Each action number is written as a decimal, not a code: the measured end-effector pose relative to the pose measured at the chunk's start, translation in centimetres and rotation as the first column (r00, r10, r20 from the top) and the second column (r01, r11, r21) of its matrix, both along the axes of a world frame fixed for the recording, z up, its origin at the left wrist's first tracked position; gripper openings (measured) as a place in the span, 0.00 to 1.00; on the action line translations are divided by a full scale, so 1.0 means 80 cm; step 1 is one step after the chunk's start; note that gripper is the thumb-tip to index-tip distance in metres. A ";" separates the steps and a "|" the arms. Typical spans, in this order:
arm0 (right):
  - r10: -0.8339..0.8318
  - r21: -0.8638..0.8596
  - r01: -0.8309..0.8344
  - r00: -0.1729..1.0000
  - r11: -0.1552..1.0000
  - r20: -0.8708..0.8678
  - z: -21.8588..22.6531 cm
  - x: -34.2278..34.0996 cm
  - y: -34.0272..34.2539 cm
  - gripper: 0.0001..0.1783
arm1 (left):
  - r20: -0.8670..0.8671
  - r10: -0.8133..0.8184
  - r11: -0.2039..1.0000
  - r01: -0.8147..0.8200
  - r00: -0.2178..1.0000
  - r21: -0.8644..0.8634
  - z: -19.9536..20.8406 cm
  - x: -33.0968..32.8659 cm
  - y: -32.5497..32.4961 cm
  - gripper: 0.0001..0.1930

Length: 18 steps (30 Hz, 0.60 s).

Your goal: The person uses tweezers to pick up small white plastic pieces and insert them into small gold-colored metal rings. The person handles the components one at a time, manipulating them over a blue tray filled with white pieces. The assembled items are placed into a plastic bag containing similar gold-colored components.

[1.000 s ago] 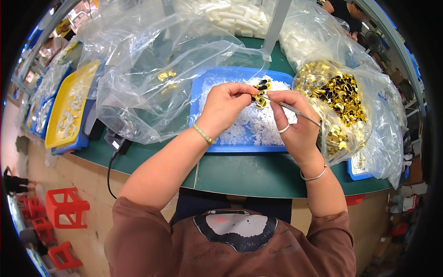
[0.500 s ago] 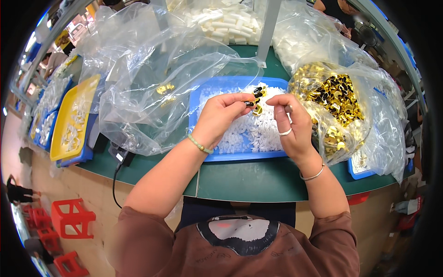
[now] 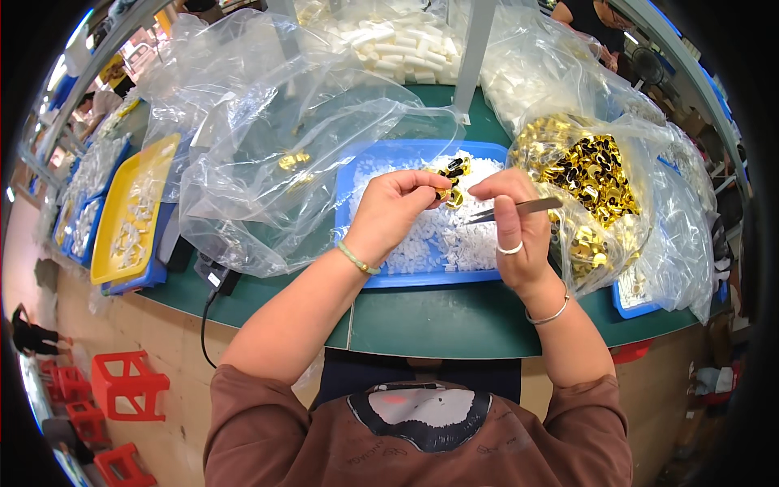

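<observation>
My left hand (image 3: pixel 398 203) pinches a small gold-and-black piece (image 3: pixel 443 193) between thumb and fingertips, above the blue tray (image 3: pixel 438 278). Grey metal tweezers (image 3: pixel 540 205) are gripped in my right hand (image 3: pixel 523 227), with their tips pointing left over the tray, apart from the held piece. Many small white plastic parts (image 3: pixel 475 247) lie heaped in the tray. A few more gold-and-black pieces (image 3: pixel 458 168) rest on the white heap, just beyond my left fingertips.
To the right, a clear bag holds many gold-and-black pieces (image 3: pixel 596 174). A large crumpled plastic bag (image 3: pixel 243 178) covers the left of the green table (image 3: pixel 430 325). Behind lie white cylinders (image 3: pixel 398 45) beside a metal post (image 3: pixel 473 65). A yellow tray (image 3: pixel 122 219) stands at the far left.
In my right hand the tweezers have swung into plain view, their tips now over the tray. My left hand keeps its pinch in nearly the same place.
</observation>
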State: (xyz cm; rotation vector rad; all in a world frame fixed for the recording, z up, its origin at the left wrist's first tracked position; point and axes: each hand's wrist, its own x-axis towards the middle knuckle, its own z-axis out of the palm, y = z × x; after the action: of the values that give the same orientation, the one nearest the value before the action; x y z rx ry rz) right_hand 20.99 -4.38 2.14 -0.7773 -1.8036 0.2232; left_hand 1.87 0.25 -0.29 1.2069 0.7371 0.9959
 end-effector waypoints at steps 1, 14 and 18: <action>-0.014 0.017 0.014 1.000 1.000 -0.012 0.003 0.000 0.001 0.15 | 0.011 0.013 1.000 -0.013 1.000 -0.006 0.002 0.000 -0.001 0.12; -0.018 -0.200 -0.006 0.993 0.980 -0.114 0.011 -0.012 -0.006 0.09 | 0.274 0.071 0.985 -0.025 0.959 -0.171 0.004 -0.004 0.003 0.13; -0.058 -0.104 0.059 0.998 0.993 0.012 0.014 -0.013 -0.007 0.10 | 0.230 0.090 0.985 -0.053 0.969 -0.162 0.005 -0.003 0.001 0.14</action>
State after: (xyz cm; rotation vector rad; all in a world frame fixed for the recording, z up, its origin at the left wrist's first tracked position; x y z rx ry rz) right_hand 19.95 -4.92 3.29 -0.9049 -1.7858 0.2779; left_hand 1.62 0.37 0.08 0.9136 0.6590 1.1002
